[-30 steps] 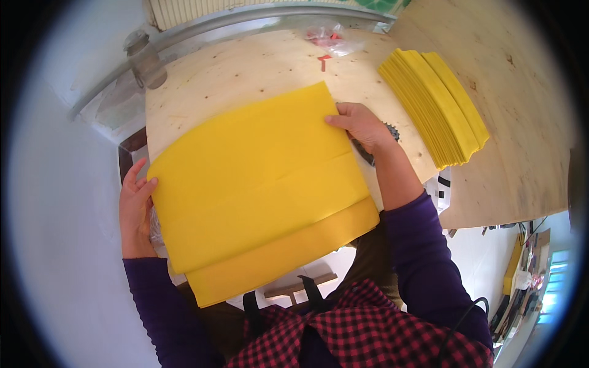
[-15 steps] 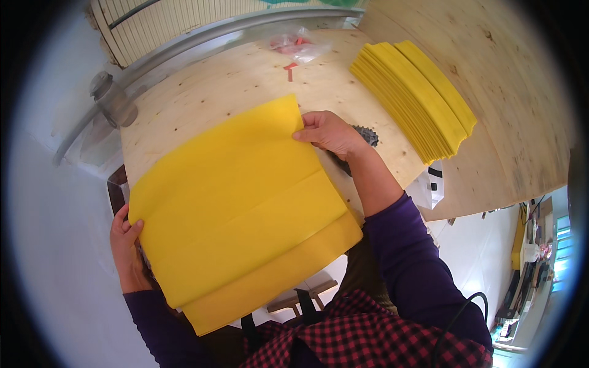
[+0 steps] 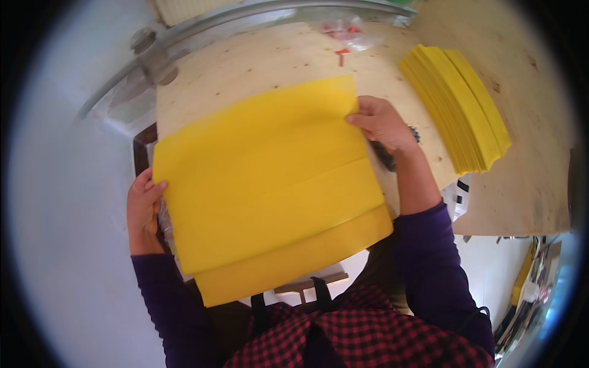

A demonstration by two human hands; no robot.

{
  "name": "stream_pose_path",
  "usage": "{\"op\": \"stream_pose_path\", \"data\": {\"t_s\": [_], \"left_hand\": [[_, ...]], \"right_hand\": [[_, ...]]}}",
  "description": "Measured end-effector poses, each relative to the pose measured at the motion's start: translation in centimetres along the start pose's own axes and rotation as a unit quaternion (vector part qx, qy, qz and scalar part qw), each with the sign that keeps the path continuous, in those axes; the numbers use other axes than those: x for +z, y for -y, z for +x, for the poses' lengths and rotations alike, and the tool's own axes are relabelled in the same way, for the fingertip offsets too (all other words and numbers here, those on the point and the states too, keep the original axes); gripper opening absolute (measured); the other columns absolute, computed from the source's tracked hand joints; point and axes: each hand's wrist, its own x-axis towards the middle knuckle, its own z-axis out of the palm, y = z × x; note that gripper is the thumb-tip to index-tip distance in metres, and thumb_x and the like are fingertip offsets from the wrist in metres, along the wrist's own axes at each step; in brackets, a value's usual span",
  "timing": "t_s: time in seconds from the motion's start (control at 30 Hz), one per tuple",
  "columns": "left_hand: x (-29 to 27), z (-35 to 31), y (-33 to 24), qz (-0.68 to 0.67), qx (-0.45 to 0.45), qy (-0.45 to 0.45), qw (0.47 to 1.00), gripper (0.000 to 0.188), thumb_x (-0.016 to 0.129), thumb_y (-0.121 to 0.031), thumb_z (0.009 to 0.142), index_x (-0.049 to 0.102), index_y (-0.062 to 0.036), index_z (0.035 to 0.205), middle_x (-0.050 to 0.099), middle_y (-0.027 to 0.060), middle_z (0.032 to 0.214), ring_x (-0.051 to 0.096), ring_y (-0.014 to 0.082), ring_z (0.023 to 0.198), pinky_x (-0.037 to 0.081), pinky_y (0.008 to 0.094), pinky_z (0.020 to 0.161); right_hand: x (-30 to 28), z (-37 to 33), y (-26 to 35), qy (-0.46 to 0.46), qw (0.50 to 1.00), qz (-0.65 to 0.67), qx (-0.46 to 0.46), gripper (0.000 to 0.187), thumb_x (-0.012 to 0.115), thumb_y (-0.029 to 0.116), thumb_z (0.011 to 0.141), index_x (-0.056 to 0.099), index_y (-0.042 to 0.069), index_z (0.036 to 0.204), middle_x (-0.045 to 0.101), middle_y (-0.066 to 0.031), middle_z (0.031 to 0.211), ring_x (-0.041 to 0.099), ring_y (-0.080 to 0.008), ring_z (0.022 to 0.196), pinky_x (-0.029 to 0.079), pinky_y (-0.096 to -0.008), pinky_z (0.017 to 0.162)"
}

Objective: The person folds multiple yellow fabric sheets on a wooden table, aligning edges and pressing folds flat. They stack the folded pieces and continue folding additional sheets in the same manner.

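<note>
A large yellow folded sheet (image 3: 270,178), felt-like in look, is stretched between my two hands over the near part of the wooden table. My left hand (image 3: 146,205) grips its left edge, thumb on top and fingers behind. At the upper right edge, my right hand (image 3: 381,122) pinches the sheet with the thumb in front. A lower layer sticks out as a strip along the side nearest me. Partly hidden behind my right hand and wrist lies a dark object with a knobbly edge (image 3: 385,156).
On the right of the plywood table (image 3: 245,67) stands a stack of folded yellow sheets (image 3: 457,110). A clear plastic bag with red bits (image 3: 350,34) lies at the back, near a red strip (image 3: 342,57). A greyish bottle (image 3: 153,58) is at the far left corner.
The view has shifted, so the table and stack appear farther right. Both hands still hold the sheet, which now sits slightly higher and more level in the picture.
</note>
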Motion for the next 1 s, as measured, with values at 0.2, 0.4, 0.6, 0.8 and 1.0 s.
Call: {"op": "stream_pose_path", "data": {"t_s": [0.2,0.4,0.6,0.8,1.0], "left_hand": [[-0.8,0.5,0.3,-0.04,0.023,0.011,0.999,0.016,0.063,0.002,0.085,0.062,-0.0012,0.1,0.066,0.0015,0.085,0.039,0.0011,0.046,0.028,0.0148,0.042],[-0.6,-0.3,-0.4,-0.039,0.043,0.009,0.998,0.01,0.063,0.005,0.084,0.062,-0.0016,0.092,0.066,0.0014,0.082,0.041,0.0006,0.045,0.03,0.014,0.043],[-1.4,-1.3,0.0,-0.019,0.076,0.028,0.997,0.01,0.063,0.007,0.083,0.063,-0.0027,0.086,0.068,0.0065,0.087,0.052,0.0069,0.053,0.042,0.0204,0.049],[-2.2,-2.2,1.8,-0.056,0.156,0.134,0.977,0.01,0.064,0.009,0.082,0.063,-0.0011,0.082,0.067,0.0115,0.095,0.064,0.0171,0.081,0.055,0.0294,0.074],[-2.6,-3.1,2.2,-0.022,0.164,0.164,0.972,0.012,0.064,0.011,0.08,0.062,-0.0009,0.08,0.066,0.0101,0.1,0.063,0.0172,0.088,0.054,0.0296,0.079]], "right_hand": [[0.0,0.1,-0.1,-0.005,0.999,0.002,-0.033,0.023,0.065,0.001,0.084,0.065,-0.002,0.107,0.064,0.0013,0.078,0.042,-0.0022,0.047,0.031,-0.0183,0.042],[-0.3,-0.4,0.1,-0.009,0.999,-0.011,-0.041,0.019,0.066,0.001,0.084,0.066,-0.001,0.103,0.065,-0.0002,0.08,0.047,-0.0029,0.047,0.035,-0.0173,0.043],[-1.1,-1.5,-0.3,0.017,0.997,-0.025,-0.077,0.012,0.065,-0.002,0.084,0.067,0.0,0.096,0.069,-0.0058,0.092,0.063,-0.0087,0.064,0.047,-0.0199,0.054],[-1.9,-2.6,-1.6,0.131,0.984,0.022,-0.117,0.016,0.059,-0.011,0.082,0.067,0.0,0.089,0.069,-0.0108,0.103,0.066,-0.0159,0.092,0.054,-0.028,0.082],[-2.2,-3.0,-2.1,0.148,0.983,-0.032,-0.109,0.025,0.053,-0.019,0.08,0.066,0.002,0.081,0.07,-0.0091,0.102,0.065,-0.0161,0.095,0.051,-0.0286,0.088]]}}
